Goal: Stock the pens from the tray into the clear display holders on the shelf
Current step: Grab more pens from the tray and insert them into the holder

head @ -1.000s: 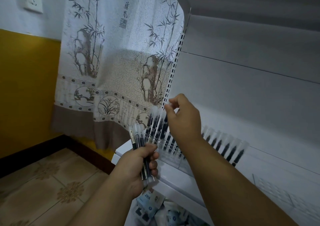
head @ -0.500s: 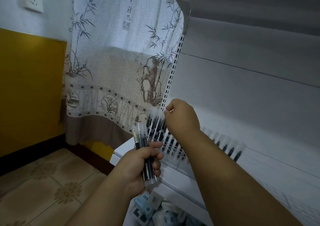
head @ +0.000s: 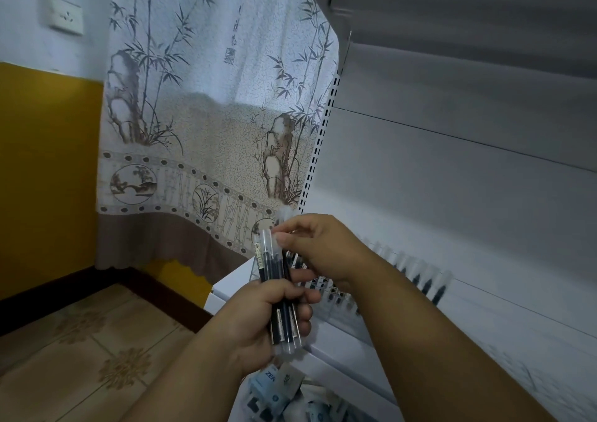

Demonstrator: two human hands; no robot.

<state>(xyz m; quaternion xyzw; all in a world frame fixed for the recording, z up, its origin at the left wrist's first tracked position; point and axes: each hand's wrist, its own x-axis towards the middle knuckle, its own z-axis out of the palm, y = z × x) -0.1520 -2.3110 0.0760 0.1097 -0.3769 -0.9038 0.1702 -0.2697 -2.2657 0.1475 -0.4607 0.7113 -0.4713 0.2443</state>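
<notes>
My left hand grips a small bundle of clear-capped black pens, held upright in front of the white shelf. My right hand has its thumb and forefinger pinching the cap end of one pen at the top of that bundle. Behind my hands a row of pens stands in the clear display holders on the shelf, running to the right. My right wrist hides the left part of the row. No tray is in view.
A bamboo-print curtain hangs to the left of the shelf's slotted upright. Boxed goods lie on the lower shelf under my hands. The tiled floor and a yellow wall lie to the left.
My right hand has come back from the pens in the holder to the top of the bundle in my left hand. The view has shifted slightly.
</notes>
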